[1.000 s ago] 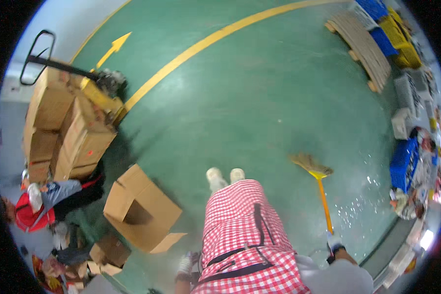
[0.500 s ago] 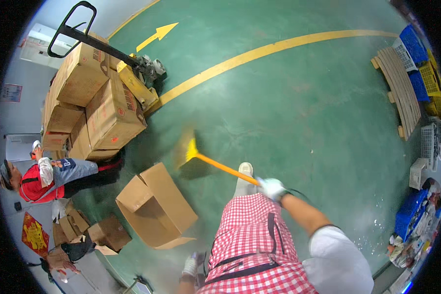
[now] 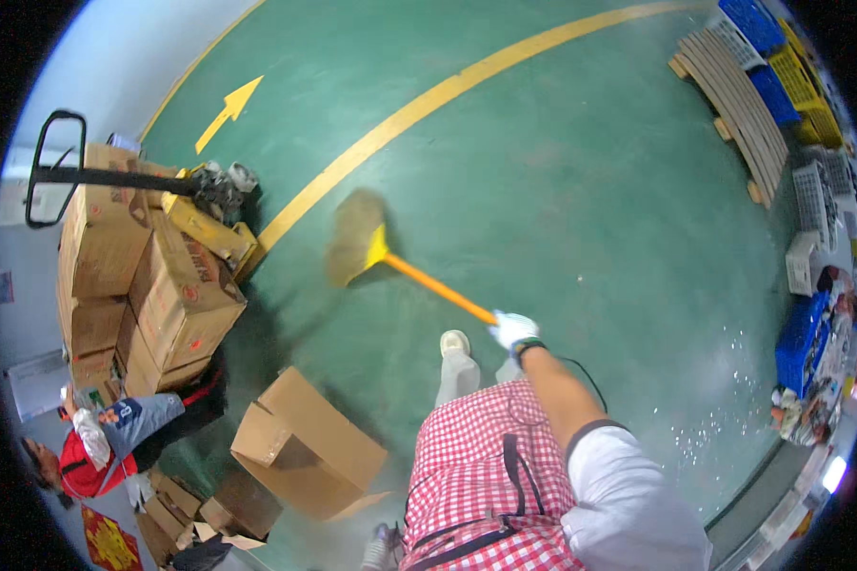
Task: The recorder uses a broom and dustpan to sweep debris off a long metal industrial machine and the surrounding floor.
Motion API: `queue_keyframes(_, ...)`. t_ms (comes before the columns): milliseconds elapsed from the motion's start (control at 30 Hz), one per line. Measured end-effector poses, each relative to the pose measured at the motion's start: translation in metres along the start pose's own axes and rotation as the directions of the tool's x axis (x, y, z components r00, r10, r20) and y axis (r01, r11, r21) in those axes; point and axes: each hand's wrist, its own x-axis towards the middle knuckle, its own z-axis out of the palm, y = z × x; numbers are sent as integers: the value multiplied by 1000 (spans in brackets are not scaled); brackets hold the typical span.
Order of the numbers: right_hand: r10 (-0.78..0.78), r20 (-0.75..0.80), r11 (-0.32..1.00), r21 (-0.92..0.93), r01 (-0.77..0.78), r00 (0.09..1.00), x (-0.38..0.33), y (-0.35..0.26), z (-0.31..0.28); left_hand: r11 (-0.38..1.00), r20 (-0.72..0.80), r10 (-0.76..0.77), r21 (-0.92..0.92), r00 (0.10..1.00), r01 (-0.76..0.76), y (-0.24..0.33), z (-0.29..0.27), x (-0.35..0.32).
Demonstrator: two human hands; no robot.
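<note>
From my station I see the right hand (image 3: 515, 330) wrapped round the broom (image 3: 417, 273), left over the floor (image 3: 543, 209), where overswinging leftward could snag the pallet truck (image 3: 203, 226); the left hand's (image 3: 379, 549) grip I cannot tell.

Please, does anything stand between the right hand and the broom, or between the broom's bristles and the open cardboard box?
Nothing visible does. The gloved right hand grips the broom directly, and between its bristles and the open cardboard box only green floor shows.
</note>
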Motion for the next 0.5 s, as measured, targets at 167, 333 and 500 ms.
queue_keyframes(167, 430, -83, 880, 260, -397, 899, -163, 206, 7, 970, -64, 128, 216, 990, -112, 107, 10, 1)
queue_keyframes(333, 781, 67, 589, 251, -768, 621, -382, 360, 94, 961, -92, 254, 132, 963, -242, 172, 110, -33)
queue_keyframes(500, 871, 87, 430, 339, -837, 483, -501, 500, 124, 936, 95, 184, 286, 978, -204, 195, 208, -38)
